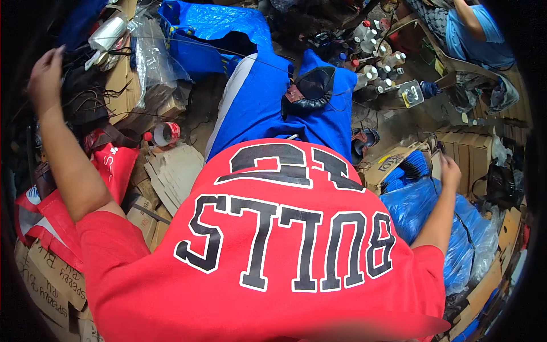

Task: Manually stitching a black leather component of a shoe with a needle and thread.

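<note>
A black shoe upper [314, 85] with a reddish-brown piece at its edge rests on my lap, over blue shorts [256, 100]. From near it, a thin dark thread [228, 51] runs toward the upper left. My left hand [45, 80] is raised far out to the left, its fingers closed in a pinch on what looks like this thread; their contact is not clear. Out to the right, my right hand [450, 172] is also closed. A small dark tip shows at its fingers, too small to name. A dark strand hangs below that hand across blue plastic [419, 205].
Several bottles [379, 62] stand ahead to the right. A blue bag [219, 28] lies ahead. Flattened cardboard [176, 174], a red bag [111, 165] and a bottle [166, 134] are on my left. A cardboard box [464, 154] sits at right. Another person's arm [468, 20] shows far right.
</note>
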A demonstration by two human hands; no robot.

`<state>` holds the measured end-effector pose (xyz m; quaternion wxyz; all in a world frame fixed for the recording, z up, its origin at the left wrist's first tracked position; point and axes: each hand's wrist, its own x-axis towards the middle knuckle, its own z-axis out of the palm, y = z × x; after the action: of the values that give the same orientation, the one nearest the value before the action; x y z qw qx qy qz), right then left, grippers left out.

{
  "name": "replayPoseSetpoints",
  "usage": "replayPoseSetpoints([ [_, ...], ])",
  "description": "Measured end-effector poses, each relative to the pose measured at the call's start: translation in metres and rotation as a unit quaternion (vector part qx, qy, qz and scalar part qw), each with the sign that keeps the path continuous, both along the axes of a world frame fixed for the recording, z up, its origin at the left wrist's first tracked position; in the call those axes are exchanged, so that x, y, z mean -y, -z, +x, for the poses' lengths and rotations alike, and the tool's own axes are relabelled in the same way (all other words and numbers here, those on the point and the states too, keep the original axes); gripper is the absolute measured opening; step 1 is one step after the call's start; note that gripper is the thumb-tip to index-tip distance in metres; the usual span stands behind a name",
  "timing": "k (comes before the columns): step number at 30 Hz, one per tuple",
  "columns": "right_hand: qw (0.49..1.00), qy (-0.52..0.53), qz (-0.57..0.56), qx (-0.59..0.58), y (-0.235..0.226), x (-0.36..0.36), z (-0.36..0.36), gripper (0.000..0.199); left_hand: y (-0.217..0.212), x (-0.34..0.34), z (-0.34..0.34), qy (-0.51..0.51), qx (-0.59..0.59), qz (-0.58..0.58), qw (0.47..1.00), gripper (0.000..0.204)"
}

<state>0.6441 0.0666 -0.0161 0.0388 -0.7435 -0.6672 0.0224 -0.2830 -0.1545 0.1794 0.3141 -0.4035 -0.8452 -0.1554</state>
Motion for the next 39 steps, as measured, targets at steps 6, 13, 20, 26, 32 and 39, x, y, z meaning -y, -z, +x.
replayPoseSetpoints([
  [6, 0.996, -0.004, -0.081, -0.028, 0.022, -0.004, -0.061, 0.041, 0.071, -0.024, 0.063, 0.083, 0.154, 0.011, 0.984, 0.034],
  [13, 0.774, -0.235, -0.254, -0.530, 0.007, 0.057, -0.327, 0.040, 0.191, -0.085, 0.303, 0.525, 0.356, -0.102, 0.767, 0.027],
  [20, 0.754, -0.160, -0.253, -0.584, 0.007, 0.039, -0.311, 0.031, 0.193, -0.078, 0.247, 0.385, 0.530, -0.174, 0.736, 0.027],
  [26, 0.788, -0.047, -0.220, -0.573, 0.045, 0.024, -0.247, 0.020, 0.215, -0.056, 0.183, 0.253, 0.699, 0.029, 0.668, 0.026],
  [32, 0.873, -0.283, -0.077, -0.389, 0.017, 0.018, -0.296, 0.022, 0.186, -0.112, 0.271, 0.454, 0.399, -0.049, 0.796, 0.035],
  [39, 0.804, -0.348, -0.149, -0.459, -0.013, 0.011, -0.360, 0.011, 0.195, -0.165, 0.348, 0.598, 0.317, -0.131, 0.725, 0.034],
])
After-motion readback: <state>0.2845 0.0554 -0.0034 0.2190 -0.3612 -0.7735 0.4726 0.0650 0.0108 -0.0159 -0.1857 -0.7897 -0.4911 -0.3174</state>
